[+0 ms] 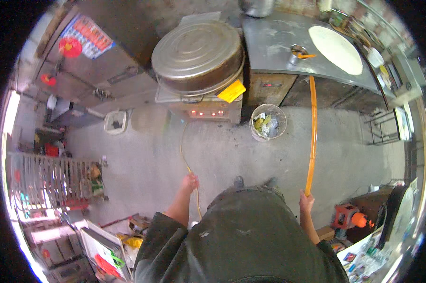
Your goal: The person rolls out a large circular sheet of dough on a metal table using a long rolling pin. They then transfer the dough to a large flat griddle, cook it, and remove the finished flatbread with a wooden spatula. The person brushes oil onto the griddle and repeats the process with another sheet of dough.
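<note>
My left hand point(190, 182) is closed around a thin yellow cord point(182, 150), which runs up towards the cooker and hangs down below the hand. My right hand point(306, 201) grips the lower end of a long, flat orange strip point(312, 141); its material cannot be told. The strip's far end reaches the front edge of the steel counter. Ahead stands a large round metal pan with a domed lid point(199, 49) on an electric cooker point(216, 112) with red lit displays. A yellow cloth or pad point(231, 91) lies at the pan's front right rim.
A waste bucket point(268, 122) stands on the floor before the steel counter point(269, 39), which bears a flat sheet of dough point(336, 49) and a metal cup point(298, 55). A white bin point(115, 122) is at left, a metal stool point(390, 127) and red plastic stool point(343, 215) at right.
</note>
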A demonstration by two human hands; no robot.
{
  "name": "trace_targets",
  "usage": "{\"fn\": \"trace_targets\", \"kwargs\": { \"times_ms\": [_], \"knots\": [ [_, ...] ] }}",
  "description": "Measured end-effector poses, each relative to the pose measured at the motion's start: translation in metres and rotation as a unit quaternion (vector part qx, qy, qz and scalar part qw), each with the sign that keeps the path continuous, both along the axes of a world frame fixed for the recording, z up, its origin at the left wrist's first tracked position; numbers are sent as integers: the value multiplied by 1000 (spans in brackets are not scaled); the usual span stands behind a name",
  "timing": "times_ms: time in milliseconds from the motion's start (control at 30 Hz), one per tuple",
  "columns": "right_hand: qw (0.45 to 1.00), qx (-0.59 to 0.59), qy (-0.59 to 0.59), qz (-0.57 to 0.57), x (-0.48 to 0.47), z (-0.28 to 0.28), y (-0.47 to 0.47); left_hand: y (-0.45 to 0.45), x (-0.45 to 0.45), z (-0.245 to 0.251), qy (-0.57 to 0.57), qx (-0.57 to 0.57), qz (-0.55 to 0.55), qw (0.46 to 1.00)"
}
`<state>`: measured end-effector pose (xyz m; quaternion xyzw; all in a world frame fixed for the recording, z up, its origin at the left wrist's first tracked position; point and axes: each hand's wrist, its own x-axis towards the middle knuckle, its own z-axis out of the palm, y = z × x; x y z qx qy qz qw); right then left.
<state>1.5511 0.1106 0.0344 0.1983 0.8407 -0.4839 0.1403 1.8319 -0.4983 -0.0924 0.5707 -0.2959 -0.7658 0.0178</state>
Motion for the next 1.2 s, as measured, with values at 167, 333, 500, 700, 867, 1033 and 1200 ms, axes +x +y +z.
{"fn": "trace_targets", "kwargs": {
  "times_ms": [167,333,500,700,867,1033,1200],
  "knots": [
    [996,2,23,88,-68,35,-85,-61,-47,43,105,33,129,986],
    [991,3,66,119,-125,47,-170,-119,-150,102,138,8,133,981],
    [990,-51,59,117,-182,17,-255,-166,-233,138,146,18,154,977],
    [987,14,38,154,-250,14,-299,-205,-303,109,113,38,211,970],
    [991,-21,34,129,-299,20,-326,-224,-352,87,118,100,270,951],
    [991,-30,47,125,-314,21,-347,-237,-364,76,158,126,274,940],
    [987,19,37,155,-317,20,-373,-241,-368,77,153,166,290,930]
  ]
}}
